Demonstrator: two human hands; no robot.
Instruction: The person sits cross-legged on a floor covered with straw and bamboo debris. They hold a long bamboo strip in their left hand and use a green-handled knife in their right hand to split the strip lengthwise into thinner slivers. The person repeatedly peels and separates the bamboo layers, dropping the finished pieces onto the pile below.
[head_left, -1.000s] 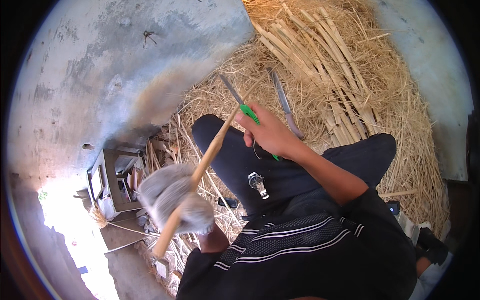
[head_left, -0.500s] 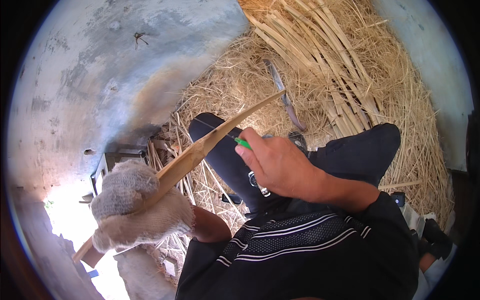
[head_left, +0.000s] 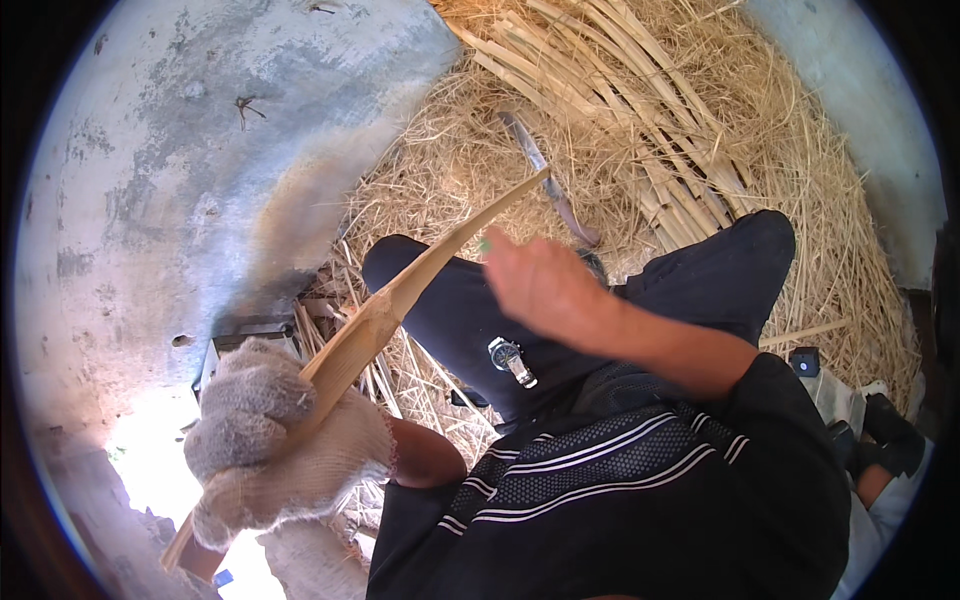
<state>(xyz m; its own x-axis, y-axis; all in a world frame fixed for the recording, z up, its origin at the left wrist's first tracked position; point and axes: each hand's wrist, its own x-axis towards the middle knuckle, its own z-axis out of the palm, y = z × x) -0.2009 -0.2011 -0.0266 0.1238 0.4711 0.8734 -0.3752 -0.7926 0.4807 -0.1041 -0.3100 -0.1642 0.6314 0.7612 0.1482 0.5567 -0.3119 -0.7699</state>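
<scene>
A knitted work glove covers my left hand (head_left: pixel 270 450), which is closed round the lower part of a long wooden strip (head_left: pixel 372 322). The strip slants up to the right over my thigh and narrows to a thin tip; pale shaved faces show along its middle. My right hand (head_left: pixel 550 288), bare and smeared by motion, is closed just right of the strip, apart from it. A bit of green handle (head_left: pixel 487 244) shows at its fingers, belonging to the small knife seen earlier; the blade cannot be made out now.
A larger knife (head_left: pixel 540 165) lies on the straw (head_left: pixel 430 150) past the strip's tip. A bundle of split strips (head_left: pixel 640 130) lies beyond it. A metal-banded wristwatch (head_left: pixel 512 361) rests on my thigh. A worn wall (head_left: pixel 220 170) stands on the left.
My right hand has swung up and away from the strip, taking the green-handled knife off it. My left hand keeps its hold, and the view has shifted slightly.
</scene>
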